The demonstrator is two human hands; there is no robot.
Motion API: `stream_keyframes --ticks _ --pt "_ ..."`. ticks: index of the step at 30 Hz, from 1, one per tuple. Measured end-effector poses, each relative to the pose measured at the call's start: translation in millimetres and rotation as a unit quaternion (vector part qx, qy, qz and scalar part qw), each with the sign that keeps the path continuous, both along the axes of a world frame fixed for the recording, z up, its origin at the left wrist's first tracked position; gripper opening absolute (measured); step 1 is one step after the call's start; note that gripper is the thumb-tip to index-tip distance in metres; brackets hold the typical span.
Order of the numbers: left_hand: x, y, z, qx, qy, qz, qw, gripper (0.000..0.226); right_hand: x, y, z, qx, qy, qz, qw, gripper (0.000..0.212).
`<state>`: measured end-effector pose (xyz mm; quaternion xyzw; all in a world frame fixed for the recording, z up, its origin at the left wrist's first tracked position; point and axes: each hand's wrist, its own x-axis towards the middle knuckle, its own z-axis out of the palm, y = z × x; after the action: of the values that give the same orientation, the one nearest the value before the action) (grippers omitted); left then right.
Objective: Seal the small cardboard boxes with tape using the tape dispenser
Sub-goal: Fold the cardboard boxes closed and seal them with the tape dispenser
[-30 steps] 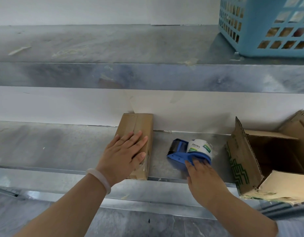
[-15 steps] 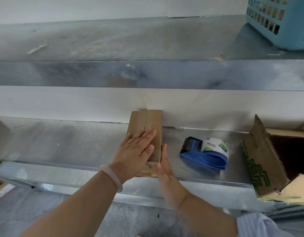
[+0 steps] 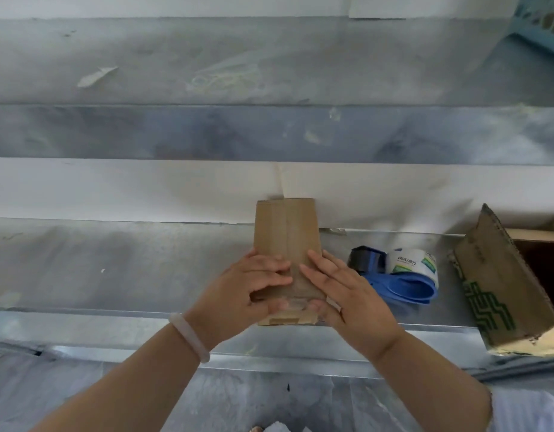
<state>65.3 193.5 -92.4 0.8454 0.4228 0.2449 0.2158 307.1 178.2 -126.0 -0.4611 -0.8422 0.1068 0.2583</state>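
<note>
A small brown cardboard box (image 3: 285,227) lies lengthwise on the metal shelf (image 3: 113,269), its far end against the white wall. Both hands hold its near end. My left hand (image 3: 238,294) has its fingers bent over the top and its thumb at the near face. My right hand (image 3: 347,300) lays its fingers on the top, with the thumb curled round the near end beside the left thumb. A clear strip of tape shows under the thumbs. The blue tape dispenser (image 3: 400,283) with a white roll lies on the shelf just right of the box, untouched.
A large open carton (image 3: 493,285) with green print stands at the right end of the shelf. A blue plastic basket (image 3: 543,26) sits on the upper shelf at the far right. The upper shelf's metal edge overhangs the work area.
My right hand left the tape dispenser, came left to the box side, and now grips the near end. My left hand slid from flat on top down to the near end.
</note>
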Motion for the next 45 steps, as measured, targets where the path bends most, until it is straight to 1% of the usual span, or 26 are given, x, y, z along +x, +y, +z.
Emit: stream_keyframes --ticks 4,7,8,10,12,16,18,19,20,21,23,25,26,28,29,30,32,34,36,38,40,43,45 --pt "-9 8 -15 0.105 0.061 -0.056 0.991 0.042 -2 9 1 0.04 -0.022 0.009 0.999 0.049" --pt "-14 12 -23 0.179 0.094 -0.082 0.976 0.046 -1 7 -1 0.047 -0.019 0.017 0.999 0.048" --pt "-17 12 -27 0.194 0.098 -0.085 0.972 0.048 -1 4 -3 0.039 -0.01 0.015 0.999 0.048" --pt "-19 8 -33 0.201 0.078 -0.077 0.973 0.052 -3 0 -9 0.03 0.007 0.009 0.999 0.048" --pt "-16 2 -40 0.176 0.035 -0.049 0.983 0.056 -5 -1 -13 0.032 0.012 0.003 0.999 0.048" --pt "-7 -12 -46 0.077 -0.068 0.012 0.995 0.059 -4 -3 -13 0.015 0.013 0.009 1.0 0.05" --pt "0 -20 -45 0.02 -0.131 0.04 0.99 0.06 -6 -9 -11 -0.03 0.055 0.0 0.998 0.051" --pt "5 -24 -44 -0.026 -0.181 0.057 0.981 0.061 -11 -14 -9 -0.069 0.096 -0.014 0.993 0.052" --pt "10 -29 -43 -0.079 -0.238 0.074 0.965 0.063 -19 -20 -8 -0.112 0.146 -0.029 0.983 0.054" --pt "16 -33 -42 -0.129 -0.288 0.092 0.944 0.066 -28 -26 -7 -0.152 0.201 -0.048 0.967 0.057" --pt "24 -40 -41 -0.195 -0.351 0.129 0.907 0.074 -48 -36 -8 -0.22 0.315 -0.09 0.919 0.065" --pt "28 -41 -40 -0.227 -0.367 0.146 0.89 0.079 -64 -40 -7 -0.263 0.407 -0.131 0.865 0.064" --pt "28 -41 -38 -0.241 -0.369 0.15 0.885 0.076 -68 -40 -4 -0.274 0.432 -0.149 0.846 0.059" --pt "27 -40 -33 -0.286 -0.391 0.164 0.859 0.062 -70 -40 3 -0.3 0.464 -0.169 0.816 0.051" --pt "28 -40 -30 -0.307 -0.401 0.171 0.846 0.058 -69 -38 7 -0.317 0.474 -0.171 0.804 0.052" --pt "28 -40 -27 -0.321 -0.406 0.175 0.838 0.06 -68 -38 10 -0.33 0.484 -0.169 0.793 0.055" --pt "32 -41 -24 -0.321 -0.404 0.188 0.836 0.066 -69 -35 15 -0.336 0.51 -0.172 0.773 0.064" --pt "37 -39 -23 -0.301 -0.396 0.212 0.841 0.071 -73 -32 14 -0.318 0.519 -0.209 0.766 0.062" --pt "42 -39 -23 -0.294 -0.395 0.236 0.838 0.064 -80 -30 13 -0.288 0.509 -0.241 0.774 0.055" --pt "44 -40 -21 -0.308 -0.414 0.249 0.82 0.054 -85 -30 11 -0.275 0.509 -0.266 0.771 0.05" --pt "43 -41 -19 -0.326 -0.436 0.254 0.799 0.051 -87 -30 11 -0.276 0.517 -0.284 0.759 0.045" --pt "42 -41 -15 -0.336 -0.451 0.257 0.786 0.048 -89 -30 12 -0.276 0.529 -0.29 0.748 0.043" --pt "44 -40 -14 -0.331 -0.456 0.252 0.787 0.049 -91 -31 14 -0.272 0.537 -0.281 0.747 0.045"
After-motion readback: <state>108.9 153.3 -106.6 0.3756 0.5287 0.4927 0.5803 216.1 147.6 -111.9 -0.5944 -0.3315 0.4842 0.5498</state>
